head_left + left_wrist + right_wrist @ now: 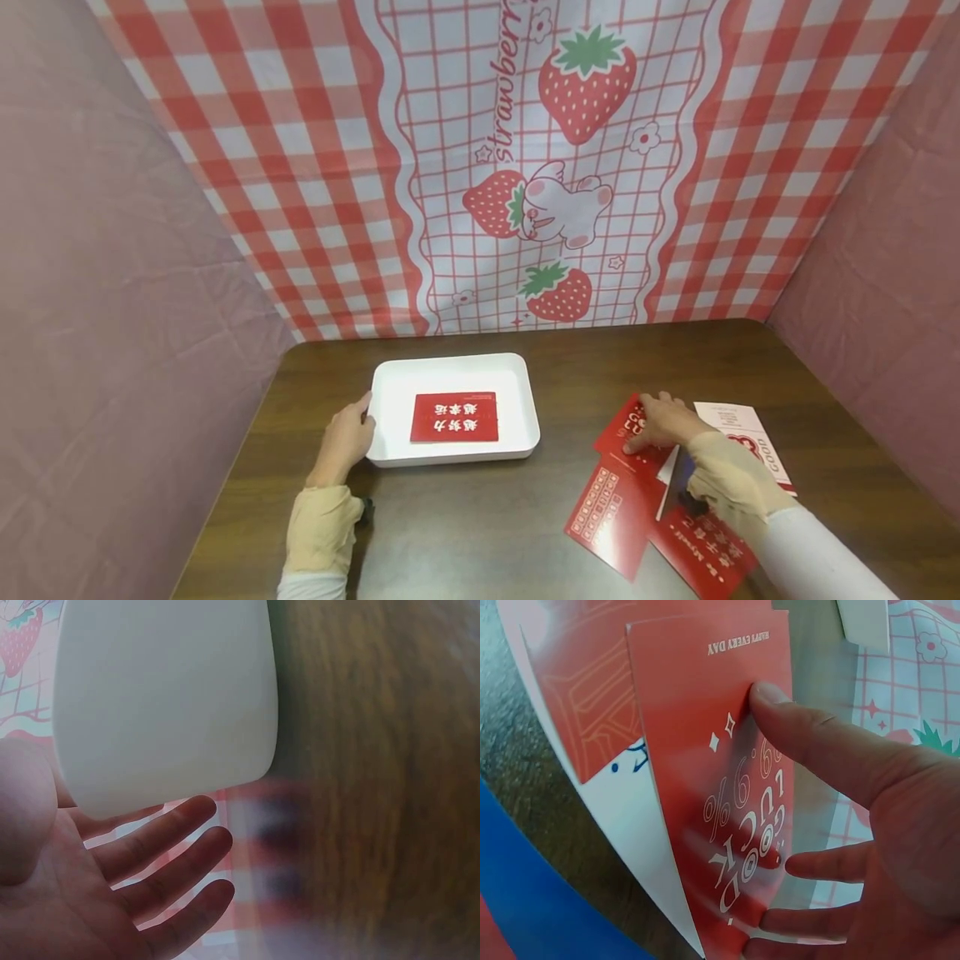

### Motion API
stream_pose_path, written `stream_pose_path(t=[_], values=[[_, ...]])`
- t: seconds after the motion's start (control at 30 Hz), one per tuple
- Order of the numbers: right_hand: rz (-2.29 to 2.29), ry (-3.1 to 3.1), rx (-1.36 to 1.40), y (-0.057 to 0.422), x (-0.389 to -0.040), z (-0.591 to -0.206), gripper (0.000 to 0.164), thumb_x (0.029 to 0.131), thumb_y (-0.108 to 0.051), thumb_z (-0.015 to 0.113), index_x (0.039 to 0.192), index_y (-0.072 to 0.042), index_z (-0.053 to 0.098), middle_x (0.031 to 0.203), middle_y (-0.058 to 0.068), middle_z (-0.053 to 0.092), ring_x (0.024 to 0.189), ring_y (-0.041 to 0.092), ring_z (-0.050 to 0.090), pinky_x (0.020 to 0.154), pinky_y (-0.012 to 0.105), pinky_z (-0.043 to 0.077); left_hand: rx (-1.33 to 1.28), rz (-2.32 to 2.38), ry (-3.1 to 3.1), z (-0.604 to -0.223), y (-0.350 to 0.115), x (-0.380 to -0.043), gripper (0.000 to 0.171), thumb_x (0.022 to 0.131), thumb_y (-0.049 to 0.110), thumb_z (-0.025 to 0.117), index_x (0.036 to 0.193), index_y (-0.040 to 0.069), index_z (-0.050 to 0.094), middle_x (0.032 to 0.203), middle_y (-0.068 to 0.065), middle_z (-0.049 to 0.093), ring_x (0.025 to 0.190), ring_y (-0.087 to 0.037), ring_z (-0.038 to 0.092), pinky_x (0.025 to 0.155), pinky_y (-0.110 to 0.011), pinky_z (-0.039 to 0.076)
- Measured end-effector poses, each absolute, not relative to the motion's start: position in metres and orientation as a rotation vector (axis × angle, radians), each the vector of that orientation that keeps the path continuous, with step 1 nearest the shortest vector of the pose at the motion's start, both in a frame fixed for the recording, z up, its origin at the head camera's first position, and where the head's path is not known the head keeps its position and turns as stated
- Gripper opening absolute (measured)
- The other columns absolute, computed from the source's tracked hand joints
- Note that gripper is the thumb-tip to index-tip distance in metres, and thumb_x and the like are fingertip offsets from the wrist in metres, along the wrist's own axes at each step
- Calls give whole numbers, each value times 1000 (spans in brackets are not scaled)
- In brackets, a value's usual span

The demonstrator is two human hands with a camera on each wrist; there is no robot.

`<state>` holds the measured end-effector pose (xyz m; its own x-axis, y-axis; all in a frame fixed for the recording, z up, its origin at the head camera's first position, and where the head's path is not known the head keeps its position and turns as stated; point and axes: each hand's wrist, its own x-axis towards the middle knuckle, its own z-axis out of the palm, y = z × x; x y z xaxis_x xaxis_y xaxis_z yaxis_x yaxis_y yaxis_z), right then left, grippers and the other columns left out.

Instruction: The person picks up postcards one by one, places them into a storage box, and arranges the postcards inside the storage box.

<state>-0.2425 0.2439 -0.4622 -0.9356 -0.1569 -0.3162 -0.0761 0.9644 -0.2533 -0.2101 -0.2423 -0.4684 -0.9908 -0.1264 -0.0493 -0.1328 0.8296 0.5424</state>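
Observation:
A white tray (393,425) lies on the table with a red card (454,433) bearing white characters inside. At its left side my left hand (345,442) touches the outer wall; in the left wrist view several fingers extend loosely past the tray (165,697) corner. My right hand (663,421) is over a red "GOOD LUCK" card (617,431) at the right. In the right wrist view the thumb touches this card (697,690) and the fingertips lie along its edge. A red card with rows of boxed characters (611,517) lies below it, partly overlapped.
Another red card (705,554) lies near the right forearm. A white card with red print (738,425) is right of the hand, partly covered by it. White card edges and something blue show under the right wrist. A strawberry-patterned cloth (480,283) hangs behind the wooden table (465,542).

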Motion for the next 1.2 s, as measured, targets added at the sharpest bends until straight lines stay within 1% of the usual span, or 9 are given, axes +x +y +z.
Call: stream_pose_path(t=[0.13, 0.27, 0.43, 0.57, 0.7, 0.9, 1.0, 1.13, 1.2], values=[[-319, 2783, -145, 244, -243, -463, 104, 63, -47, 87, 135, 12, 41, 119, 37, 47, 111, 55, 46, 95, 64, 42, -210, 884, 2991, -468, -242, -211, 52, 94, 9, 43, 146, 0, 41, 144, -29, 45, 132, -47, 44, 109, -59, 36], [-301, 2784, -154, 243, -246, -463, 106, 60, -49, 88, 134, 13, 42, 121, 38, 46, 112, 55, 47, 95, 64, 42, -219, 890, 2980, -468, -242, -212, 52, 95, 10, 42, 146, 0, 40, 145, -28, 44, 133, -47, 43, 110, -58, 35], [-275, 2787, -161, 240, -251, -462, 106, 59, -49, 89, 132, 12, 44, 117, 36, 47, 109, 54, 49, 93, 63, 45, -217, 901, 2987, -468, -243, -211, 53, 95, 10, 42, 146, -1, 40, 145, -28, 45, 133, -47, 43, 110, -59, 35], [-275, 2781, -139, 238, -251, -463, 108, 58, -50, 89, 133, 13, 42, 119, 38, 46, 112, 55, 47, 94, 63, 44, -211, 896, 2981, -468, -243, -210, 53, 94, 10, 42, 146, -1, 39, 145, -29, 44, 133, -47, 43, 110, -58, 35], [-253, 2792, -128, 234, -251, -466, 110, 57, -53, 88, 132, 13, 43, 120, 38, 47, 114, 56, 47, 95, 63, 44, -195, 869, 3011, -466, -245, -209, 53, 93, 9, 43, 145, -2, 40, 142, -31, 46, 130, -49, 45, 107, -59, 38], [-255, 2818, -107, 232, -252, -467, 114, 57, -53, 89, 134, 14, 37, 123, 41, 44, 116, 59, 45, 97, 63, 43, -198, 868, 3009, -463, -246, -210, 53, 94, 10, 42, 146, -2, 40, 143, -29, 46, 131, -48, 45, 108, -59, 37], [-261, 2829, -111, 235, -250, -467, 116, 56, -53, 89, 133, 15, 35, 121, 42, 44, 115, 59, 44, 97, 64, 43, -203, 878, 3007, -464, -246, -210, 53, 94, 10, 43, 146, -1, 40, 143, -29, 46, 131, -48, 45, 108, -59, 37], [-253, 2850, -113, 240, -249, -466, 112, 57, -50, 90, 130, 17, 38, 116, 40, 46, 112, 58, 46, 96, 64, 44, -192, 881, 3003, -466, -244, -209, 53, 94, 10, 43, 145, -1, 41, 143, -28, 46, 131, -47, 45, 108, -59, 37], [-251, 2864, -123, 242, -249, -464, 105, 58, -45, 90, 126, 18, 41, 113, 39, 47, 109, 56, 48, 94, 63, 45, -202, 888, 2994, -467, -244, -208, 53, 94, 10, 43, 146, 0, 40, 144, -28, 46, 132, -47, 44, 109, -59, 37]])
